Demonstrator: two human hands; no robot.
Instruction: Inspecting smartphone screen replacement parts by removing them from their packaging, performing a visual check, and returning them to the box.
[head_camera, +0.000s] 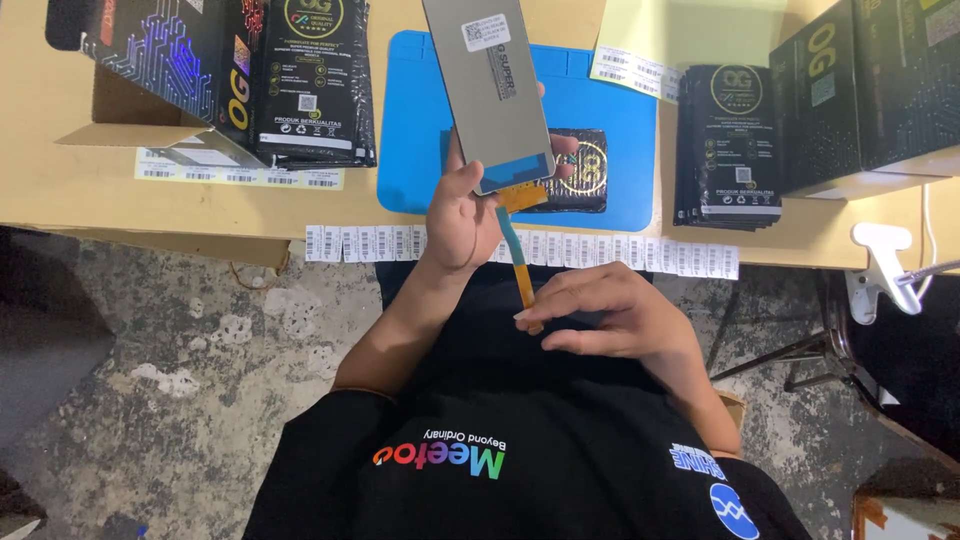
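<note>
Seen from above, a person in a black shirt sits at a tan table (60, 190).

At about ten o'clock, an open cardboard box (150, 110) holds black printed packets (315, 85), with a strip of barcode labels (240, 175) just below it on the table.

Near the centre, at twelve o'clock, a blue work mat (420, 130) lies on the table with one black packet (590, 170) on it. Over the mat, the left hand (465, 215) is closed around the lower end of a grey phone screen panel (490, 85), holding it tilted, with a small white sticker on its back. From the panel's bottom edge an orange and teal flex ribbon (518, 255) hangs toward the body.

Just right of centre, the right hand (610, 315) pinches the ribbon's lower end between its fingertips.

Along the table's near edge runs a long row of barcode stickers (620, 255).

At two o'clock sits a stack of black packets (730, 150), and beside it black boxes (870, 90). At three o'clock a white clamp (885, 265) grips the table edge.
</note>
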